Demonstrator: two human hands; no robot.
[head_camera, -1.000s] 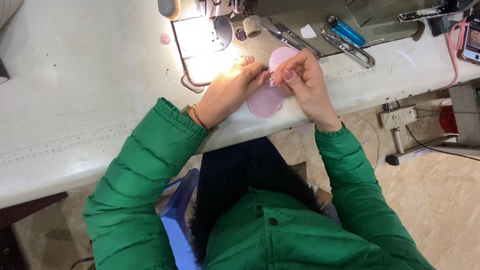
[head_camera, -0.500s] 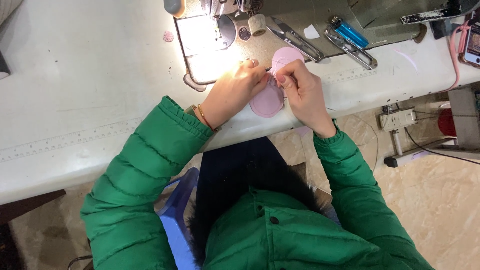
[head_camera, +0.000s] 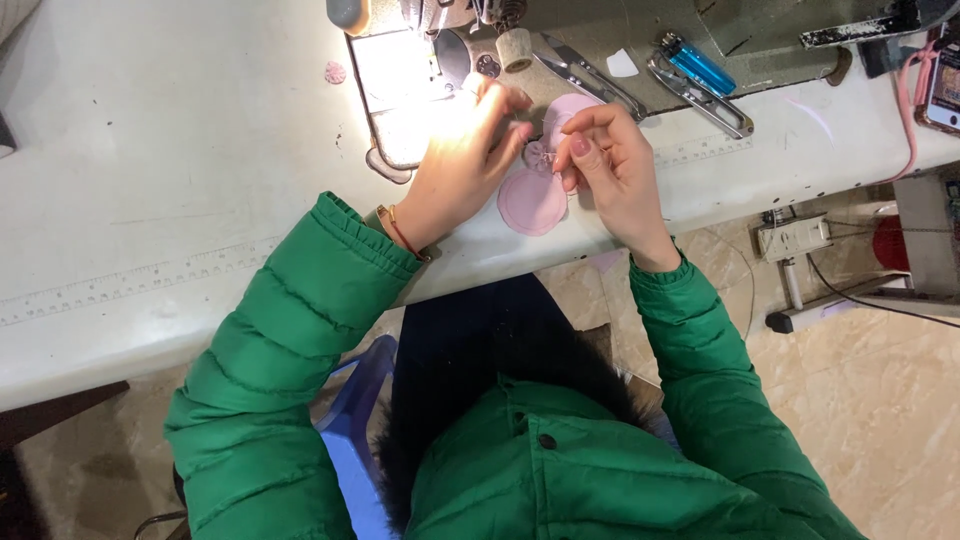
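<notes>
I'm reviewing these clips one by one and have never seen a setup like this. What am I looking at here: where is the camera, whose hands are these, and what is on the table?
The camera sits on the person's head and looks straight down, so you see their own green sleeves and both hands. They sit at a white worktable with a sewing machine along its far edge and a bright lamp patch beneath it. The left hand and the right hand pinch a small pink fabric piece between them, made of rounded lobes gathered at the middle. It lies partly over the table's near edge. Beside the machine lie metal snips, a blue lighter and a small pink scrap. A phone with a pink cable sits at far right.
</notes>
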